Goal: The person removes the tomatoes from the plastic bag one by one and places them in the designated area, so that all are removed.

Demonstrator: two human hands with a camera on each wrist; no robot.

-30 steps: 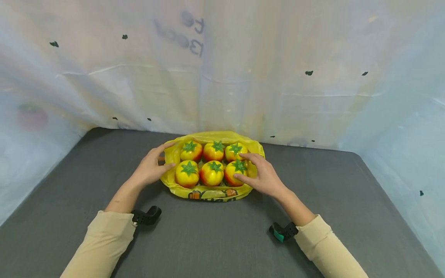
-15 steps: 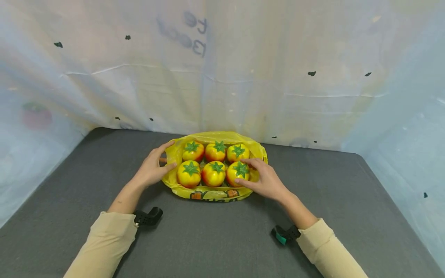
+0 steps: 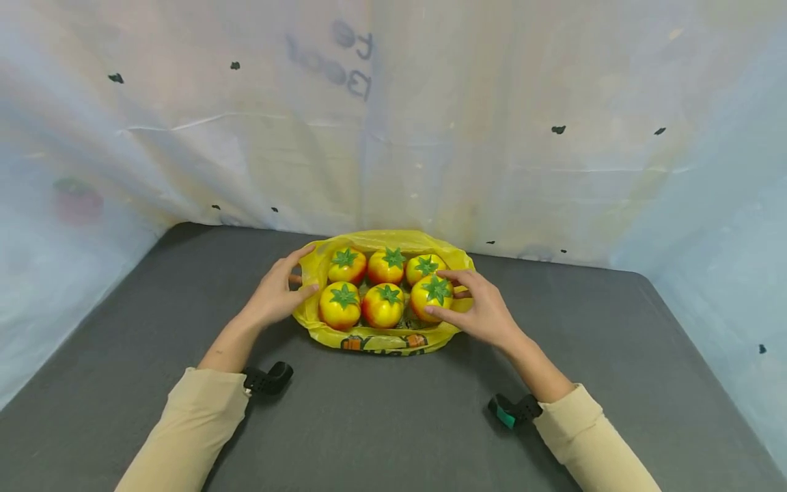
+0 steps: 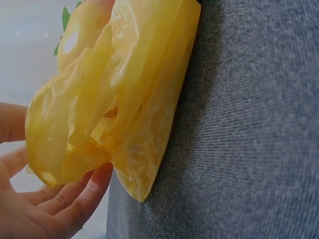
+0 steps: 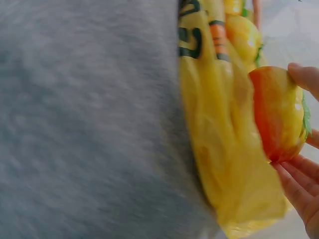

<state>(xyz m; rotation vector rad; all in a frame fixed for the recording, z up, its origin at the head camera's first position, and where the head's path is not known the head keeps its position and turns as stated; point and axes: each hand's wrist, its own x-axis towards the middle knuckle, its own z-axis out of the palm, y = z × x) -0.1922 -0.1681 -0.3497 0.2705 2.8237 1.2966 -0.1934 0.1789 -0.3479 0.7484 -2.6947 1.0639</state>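
A yellow plastic bag (image 3: pixel 387 342) lies on the dark table, spread wide at the top, with several toy tomatoes (image 3: pixel 382 306) in two rows inside it. They are yellow and red with green star-shaped leaves. At the bag's left edge my left hand (image 3: pixel 273 294) holds the rim, thumb over it and other fingers outside; the left wrist view hides some fingertips behind the plastic. My right hand (image 3: pixel 482 307) grips the front-right tomato (image 3: pixel 430 301) between thumb and fingers. In the right wrist view this tomato (image 5: pixel 279 114) is raised, its base above the bag's rim.
The dark grey table (image 3: pixel 381 424) extends around the bag on every side. A pale plastic sheet (image 3: pixel 430 137) hangs behind the table and at both sides. Each wrist carries a black strap, such as the left strap (image 3: pixel 268 379).
My right hand has closed around the front-right tomato and raised it, moving it slightly right and away from its row. My left hand stays at the bag's edge. The view shifts slightly.
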